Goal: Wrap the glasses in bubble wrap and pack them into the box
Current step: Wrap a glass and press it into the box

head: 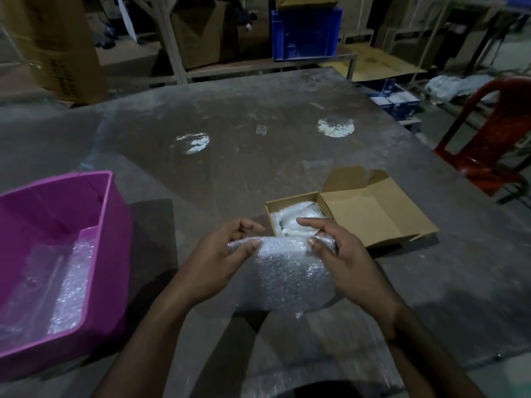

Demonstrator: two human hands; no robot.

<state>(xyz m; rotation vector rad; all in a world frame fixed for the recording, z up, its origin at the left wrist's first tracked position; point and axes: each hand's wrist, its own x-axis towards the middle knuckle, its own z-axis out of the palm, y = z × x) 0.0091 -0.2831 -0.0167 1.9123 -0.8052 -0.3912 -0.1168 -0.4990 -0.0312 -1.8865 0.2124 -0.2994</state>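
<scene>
A sheet of bubble wrap (290,277) is rolled up in front of me above the grey table; whatever is inside it is hidden. My left hand (227,254) pinches its upper left end between thumb and fingers. My right hand (342,254) grips the upper right end, thumb on top. Just behind my hands sits a small open cardboard box (297,201) holding one bubble-wrapped bundle (296,222). Its lid (373,214) lies folded back to the right.
A pink plastic tub (94,245) at the left holds more bubble wrap (69,285). A red plastic chair (488,145) stands past the table's right edge. Shelving with cartons and a blue crate (304,33) lines the back. Two pale round marks sit on the table.
</scene>
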